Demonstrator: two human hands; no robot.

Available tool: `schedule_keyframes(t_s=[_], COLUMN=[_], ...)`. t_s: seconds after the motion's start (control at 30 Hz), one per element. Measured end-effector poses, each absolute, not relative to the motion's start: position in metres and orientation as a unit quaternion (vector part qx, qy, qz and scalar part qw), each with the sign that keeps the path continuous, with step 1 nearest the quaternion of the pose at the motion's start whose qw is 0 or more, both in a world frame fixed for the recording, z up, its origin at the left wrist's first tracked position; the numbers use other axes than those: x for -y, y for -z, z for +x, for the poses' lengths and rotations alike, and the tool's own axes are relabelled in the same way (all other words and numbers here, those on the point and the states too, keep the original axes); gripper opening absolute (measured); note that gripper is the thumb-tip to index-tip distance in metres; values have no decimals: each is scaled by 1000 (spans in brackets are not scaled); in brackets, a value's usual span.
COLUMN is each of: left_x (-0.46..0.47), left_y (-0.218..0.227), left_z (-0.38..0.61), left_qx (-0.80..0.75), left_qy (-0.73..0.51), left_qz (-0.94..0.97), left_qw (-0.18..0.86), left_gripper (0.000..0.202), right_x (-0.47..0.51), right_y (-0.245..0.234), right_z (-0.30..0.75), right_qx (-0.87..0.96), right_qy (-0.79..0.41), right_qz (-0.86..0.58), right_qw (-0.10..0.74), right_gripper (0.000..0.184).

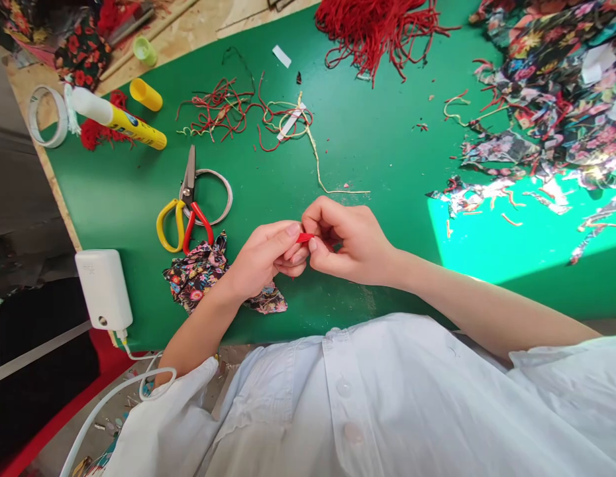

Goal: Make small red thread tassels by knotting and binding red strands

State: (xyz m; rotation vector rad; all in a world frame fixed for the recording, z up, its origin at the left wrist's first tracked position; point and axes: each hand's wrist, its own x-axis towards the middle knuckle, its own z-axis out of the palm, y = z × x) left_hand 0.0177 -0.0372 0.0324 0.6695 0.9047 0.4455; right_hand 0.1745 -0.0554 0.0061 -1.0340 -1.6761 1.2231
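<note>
My left hand (275, 255) and my right hand (345, 242) meet over the front part of the green table. Between them they pinch a small red piece (305, 237), cord or cloth. Fingers cover most of it, so its full shape is hidden. Under my left wrist lies a floral cloth scrap (201, 273). Scissors (187, 199) with one yellow and one red handle rest just beyond that scrap, blades pointing away and overlapping a pale ring (227, 199). A thin pale cord (318, 165) trails across the table beyond my hands.
A glue stick (124, 122), its yellow cap (146, 95) and a tape roll (48, 116) are at left. A white power bank (104, 289) with a cable sits at the left edge. Red cords (375, 30) lie at the back, and floral scraps (551, 99) heap at right.
</note>
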Motion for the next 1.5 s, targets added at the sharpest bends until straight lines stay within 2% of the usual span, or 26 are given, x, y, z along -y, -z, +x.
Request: schedule_keyframes(t_s=[0.17, 0.37, 0.47, 0.93, 1.0, 1.07, 1.23, 1.37, 1.5], left_x=[32, 19, 15, 13, 13, 14, 23, 32, 39], left_y=[-34, -41, -41, -41, -40, -39, -33, -30, -27], left_z=[15, 12, 11, 11, 11, 11, 14, 18, 20], left_qx=[-433, -507, -517, -522, -524, -519, -508, -495, -466], left_qy=[-237, -281, -302, -288, -290, -290, -300, -340, -378], left_qz=[281, 176, 163, 130, 136, 147, 232, 326, 403], left_qw=[823, 796, 784, 792, 789, 791, 773, 731, 691], left_gripper=[45, 46, 47, 46, 45, 45, 43, 45, 44], right_x=[53, 56, 61, 69, 67, 64, 60, 59, 56], right_y=[-10, -14, -11, -9, -10, -13, -26, -30, -29], right_z=[181, 184, 179, 172, 173, 175, 182, 182, 180], right_qx=[706, 841, 870, 904, 893, 863, 702, 528, 348], right_qy=[-405, -233, -208, -110, -139, -202, -452, -659, -802], right_qz=[-453, -456, -433, -404, -415, -434, -449, -430, -376], right_qw=[364, 174, 116, 85, 106, 163, 319, 320, 306], right_gripper=[4, 12, 15, 25, 25, 25, 13, 16, 19])
